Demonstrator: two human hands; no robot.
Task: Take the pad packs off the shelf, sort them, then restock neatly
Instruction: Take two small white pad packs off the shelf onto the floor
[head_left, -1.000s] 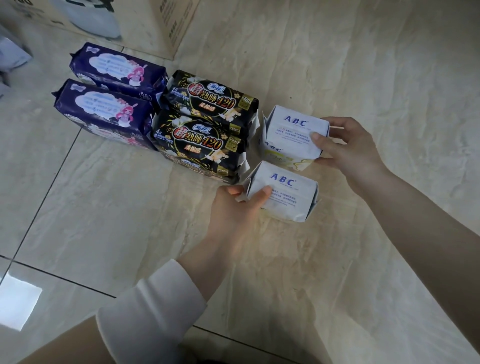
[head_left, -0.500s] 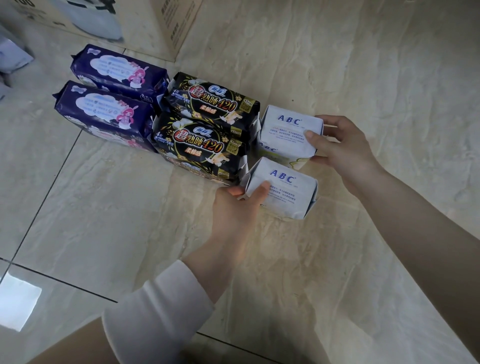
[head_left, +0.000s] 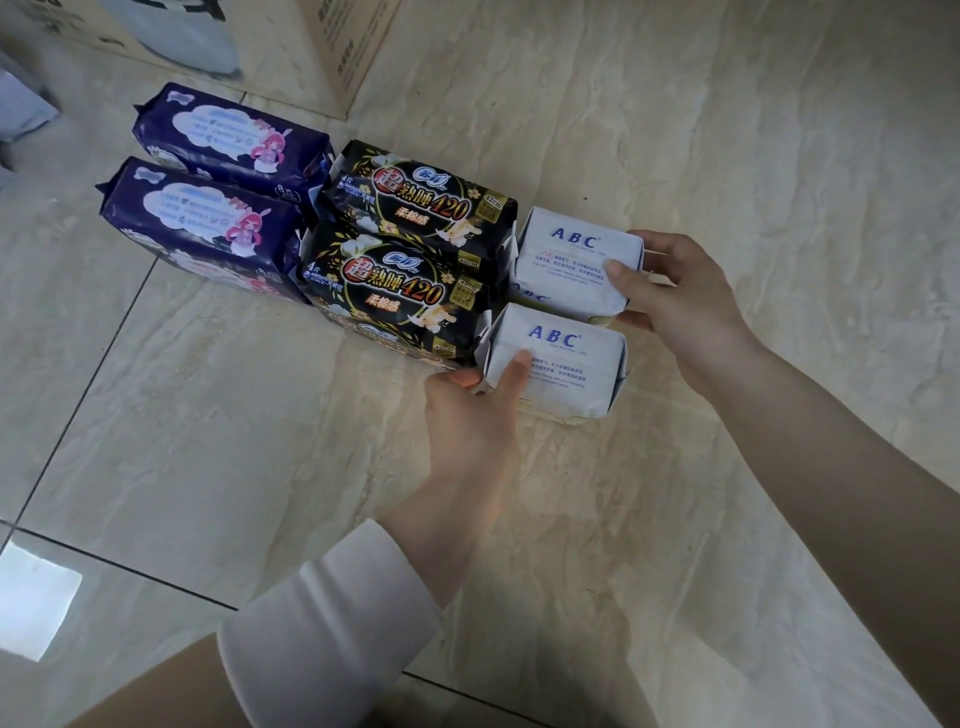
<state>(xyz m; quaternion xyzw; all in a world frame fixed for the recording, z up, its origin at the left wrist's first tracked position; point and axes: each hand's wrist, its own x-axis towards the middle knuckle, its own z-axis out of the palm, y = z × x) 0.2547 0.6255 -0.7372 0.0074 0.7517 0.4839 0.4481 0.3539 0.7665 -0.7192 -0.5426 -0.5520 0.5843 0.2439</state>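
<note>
Pad packs lie in pairs on the tiled floor. Two purple packs (head_left: 208, 223) are at the left and two black packs (head_left: 405, 249) in the middle. Two white ABC packs are at the right. My left hand (head_left: 472, 410) grips the near ABC pack (head_left: 563, 364) at its left end, thumb on top. My right hand (head_left: 680, 306) holds the far ABC pack (head_left: 576, 265) from its right side, thumb pressed on the top face. Both white packs rest on the floor against the black packs.
A cardboard box (head_left: 332, 47) stands on the floor behind the packs at the top. A grey object (head_left: 21, 104) sits at the far left edge. Beige marbled floor tiles (head_left: 727, 130) stretch to the right and toward me.
Both hands slid the two white ABC packs leftward until they sit against the black packs. The gap between the two white packs has closed.
</note>
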